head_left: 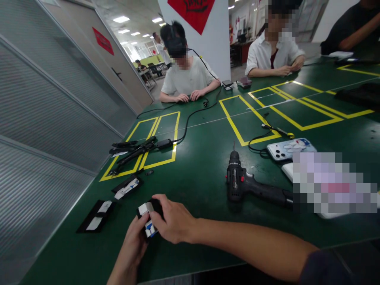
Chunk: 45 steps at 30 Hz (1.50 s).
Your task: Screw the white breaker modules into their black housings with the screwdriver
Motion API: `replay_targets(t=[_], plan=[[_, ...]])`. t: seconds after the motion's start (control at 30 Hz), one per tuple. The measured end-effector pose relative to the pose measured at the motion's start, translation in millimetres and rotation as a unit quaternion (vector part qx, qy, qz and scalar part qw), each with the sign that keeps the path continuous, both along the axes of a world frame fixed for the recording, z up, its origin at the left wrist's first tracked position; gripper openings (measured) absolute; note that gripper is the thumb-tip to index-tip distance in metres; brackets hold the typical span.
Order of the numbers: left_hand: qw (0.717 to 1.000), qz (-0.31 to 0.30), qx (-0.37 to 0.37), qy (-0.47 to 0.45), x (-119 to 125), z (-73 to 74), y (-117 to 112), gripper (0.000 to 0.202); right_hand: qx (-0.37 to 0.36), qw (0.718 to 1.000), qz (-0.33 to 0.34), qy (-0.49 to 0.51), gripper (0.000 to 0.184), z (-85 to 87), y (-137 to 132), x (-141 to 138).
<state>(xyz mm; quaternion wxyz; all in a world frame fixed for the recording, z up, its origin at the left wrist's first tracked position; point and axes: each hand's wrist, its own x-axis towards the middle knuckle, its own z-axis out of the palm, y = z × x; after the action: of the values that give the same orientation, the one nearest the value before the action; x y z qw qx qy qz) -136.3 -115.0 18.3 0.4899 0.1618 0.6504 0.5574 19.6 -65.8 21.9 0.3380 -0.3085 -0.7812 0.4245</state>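
Observation:
Near the front edge of the table, a small black piece with white and blue parts point(151, 228) is between my two hands; I cannot make out its exact kind. My left hand point(135, 239) grips it from the lower left, thumb on top. From the right, my right hand point(175, 219) closes around its upper side, with the thumb pressed on the white part. Fingers cover much of it. Just left of my hands lies a flat black piece with two white patches point(99, 217). Behind that is another black piece with a white and blue strip point(128, 188).
A black cordless drill point(236, 180) lies right of my hands. Beyond it are a phone in a picture case point(291, 148) and a cable point(257, 146). Black tools with a cord point(142, 148) rest far left, near yellow tape point(175, 150). Two people point(190, 73) sit opposite.

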Motion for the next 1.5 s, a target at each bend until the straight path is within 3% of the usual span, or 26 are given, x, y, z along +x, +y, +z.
replay_targets(t=[0.07, 0.13, 0.2, 0.3, 0.4, 0.53, 0.67, 0.73, 0.87, 1.03, 1.23, 1.37, 1.43, 1.5], plan=[[1.000, -0.004, -0.002, -0.011, 3.2, -0.1, 1.3, 0.021, 0.087, 0.995, -0.002, -0.057, 0.046, 8.8, -10.2, 30.5], [0.999, -0.029, 0.013, -0.029, 6.7, 3.8, 5.3, 0.025, 0.199, 0.968, -0.017, -0.149, 0.044, 21.5, -18.3, 74.2], [0.997, -0.061, 0.027, -0.045, 10.2, 9.6, 11.7, 0.032, 0.247, 0.945, -0.056, -0.208, 0.044, 33.7, -21.4, 126.1], [0.995, -0.081, 0.024, -0.051, 17.4, 16.3, 24.2, 0.035, 0.211, 0.894, -0.198, -0.342, 0.067, 39.7, -14.3, 197.8], [0.990, -0.132, 0.015, -0.044, 30.5, 19.2, 38.7, 0.035, 0.138, 0.841, -0.211, -0.478, 0.093, 28.9, 1.0, 235.7], [0.975, -0.218, 0.007, -0.028, 56.4, 21.0, 58.6, 0.037, 0.060, 0.832, -0.221, -0.505, 0.089, 13.4, 18.0, 238.4], [0.958, -0.283, 0.009, -0.034, 82.7, 19.1, 73.7, 0.040, 0.012, 0.862, -0.235, -0.450, 0.043, 17.6, 25.2, 237.8], [0.953, -0.301, 0.010, -0.040, 92.0, 16.5, 78.4, 0.039, 0.002, 0.884, -0.247, -0.397, 0.031, 26.9, 24.8, 243.3], [0.949, -0.312, 0.009, -0.041, 98.2, 12.2, 82.8, 0.039, -0.013, 0.931, -0.263, -0.254, 0.034, 48.6, 17.4, 251.4], [0.950, -0.308, 0.007, -0.054, 95.2, 11.3, 83.1, 0.039, 0.021, 0.917, -0.371, -0.146, 0.041, 54.6, 1.1, 240.9], [0.938, -0.339, 0.043, -0.059, 106.9, 8.8, 99.4, 0.038, -0.023, 0.917, -0.397, 0.029, 0.041, 43.5, -25.0, 248.3], [0.922, -0.369, 0.094, -0.069, 126.7, 4.0, 121.4, 0.036, -0.084, 0.909, -0.351, 0.207, 0.032, 23.7, -39.2, 261.2], [0.915, -0.381, 0.104, -0.078, 139.7, 1.8, 130.3, 0.036, -0.082, 0.911, -0.342, 0.214, 0.028, 12.9, -43.1, 261.4], [0.910, -0.390, 0.110, -0.087, 152.9, 0.4, 136.1, 0.037, -0.047, 0.916, -0.367, 0.153, 0.028, 6.1, -45.7, 257.3]])
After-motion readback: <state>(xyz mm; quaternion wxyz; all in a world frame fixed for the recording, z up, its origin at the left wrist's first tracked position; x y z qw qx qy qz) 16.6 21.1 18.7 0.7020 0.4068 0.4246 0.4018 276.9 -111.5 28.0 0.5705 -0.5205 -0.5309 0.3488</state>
